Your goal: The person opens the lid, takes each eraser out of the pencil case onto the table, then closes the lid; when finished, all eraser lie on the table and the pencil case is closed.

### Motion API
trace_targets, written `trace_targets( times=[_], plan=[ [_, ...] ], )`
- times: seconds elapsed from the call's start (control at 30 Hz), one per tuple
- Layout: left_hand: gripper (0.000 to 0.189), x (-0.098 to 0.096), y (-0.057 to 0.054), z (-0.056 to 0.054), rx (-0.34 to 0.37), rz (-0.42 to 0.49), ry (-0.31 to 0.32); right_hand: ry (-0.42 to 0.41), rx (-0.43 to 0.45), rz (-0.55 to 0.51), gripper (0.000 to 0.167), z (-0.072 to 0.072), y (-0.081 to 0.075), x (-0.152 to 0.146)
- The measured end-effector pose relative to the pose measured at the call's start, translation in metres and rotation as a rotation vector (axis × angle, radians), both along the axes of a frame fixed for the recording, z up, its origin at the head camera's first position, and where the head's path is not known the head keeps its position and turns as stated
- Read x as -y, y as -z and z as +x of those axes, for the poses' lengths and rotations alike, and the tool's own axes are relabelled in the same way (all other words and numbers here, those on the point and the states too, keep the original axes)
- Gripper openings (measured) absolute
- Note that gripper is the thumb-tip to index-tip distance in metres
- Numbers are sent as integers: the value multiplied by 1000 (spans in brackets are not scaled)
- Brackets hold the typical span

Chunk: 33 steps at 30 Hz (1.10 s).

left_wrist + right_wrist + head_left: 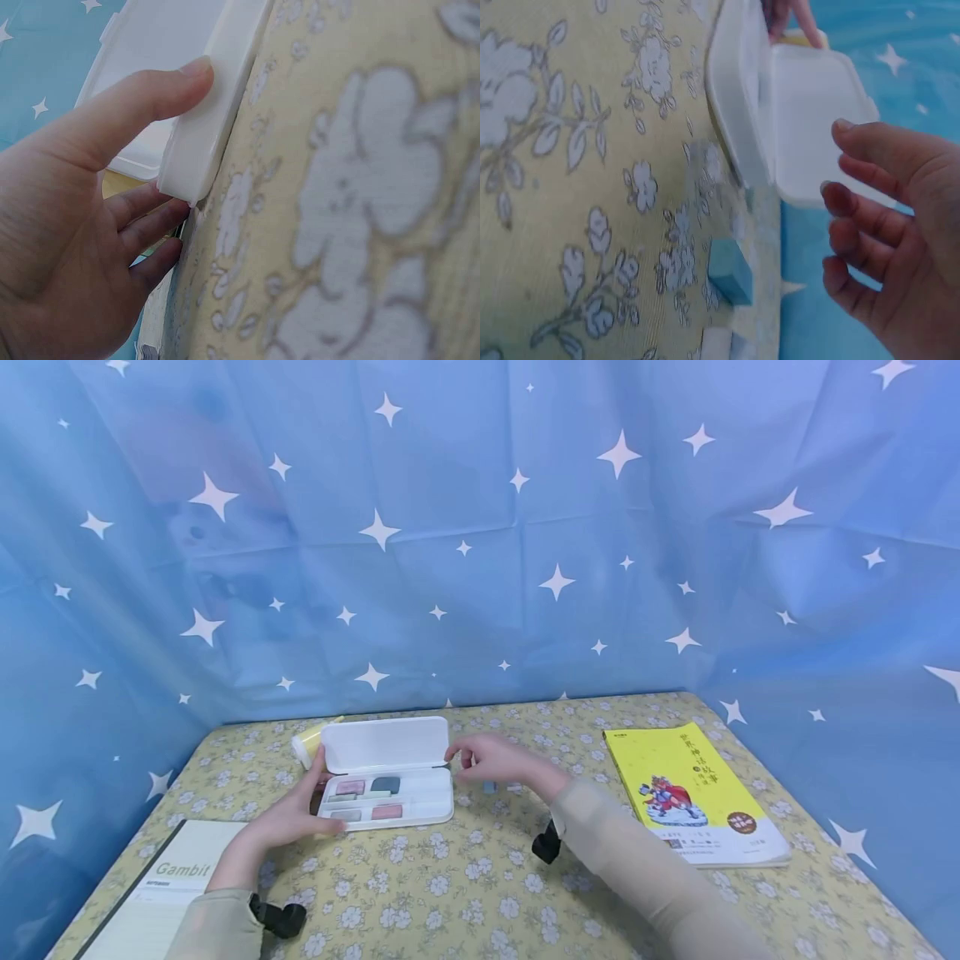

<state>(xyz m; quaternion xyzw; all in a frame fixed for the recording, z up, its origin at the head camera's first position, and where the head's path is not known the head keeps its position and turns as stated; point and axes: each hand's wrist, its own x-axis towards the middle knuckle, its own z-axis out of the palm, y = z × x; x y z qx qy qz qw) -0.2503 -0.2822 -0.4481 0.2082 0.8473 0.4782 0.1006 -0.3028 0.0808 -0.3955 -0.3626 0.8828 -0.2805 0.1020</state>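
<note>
A white pencil case (429,795) lies on the tablecloth with its lid (386,743) raised toward the back. Several small eraser-like blocks in pink, dark grey and pale tones sit in its compartments. My left hand (288,818) holds the case's left end, the thumb on its near wall and the other fingers around the end, as the left wrist view shows. Beside the lid's right end is my right hand (495,760), fingers loosely bent and nothing in them. Apart from that hand, a light blue block (730,271) and a whitish block (717,345) lie on the cloth.
A yellow-and-white cylindrical object (306,745) lies behind the case's left end. At the front left is a notebook (165,868) marked "Gambit", partly behind the left arm. A yellow book (660,760) lies to the right. Star-patterned blue curtain (480,568) surrounds the table.
</note>
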Motion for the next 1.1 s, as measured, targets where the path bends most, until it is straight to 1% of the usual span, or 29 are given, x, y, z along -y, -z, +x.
trace_targets(
  times=[0.2, 0.3, 0.5, 0.63, 0.73, 0.87, 1.1],
  plan=[
    [126, -2, 0, 1, 10, 16, 0, -59, -12, 0, 33, -5, 5, 20],
    [126, -2, -2, 2, 12, 18, 7, -73, -39, -7, 33, -8, 10, 32],
    [126, -3, 0, 2, -11, 8, -1, -105, -114, 15, 35, -12, 19, 57],
    [126, -2, 2, 1, -25, 5, -8, -119, -119, 24, 36, -12, 21, 70],
    [127, 0, 3, 0, -35, -6, -6, -125, -119, 42, 38, -11, 22, 79],
    [127, 0, 3, 0, -42, -15, -2, -131, -154, 91, 40, -12, 22, 87],
    [126, -1, 4, -2, -47, 0, 11, -138, -192, 188, 44, -11, 22, 98]
  ],
)
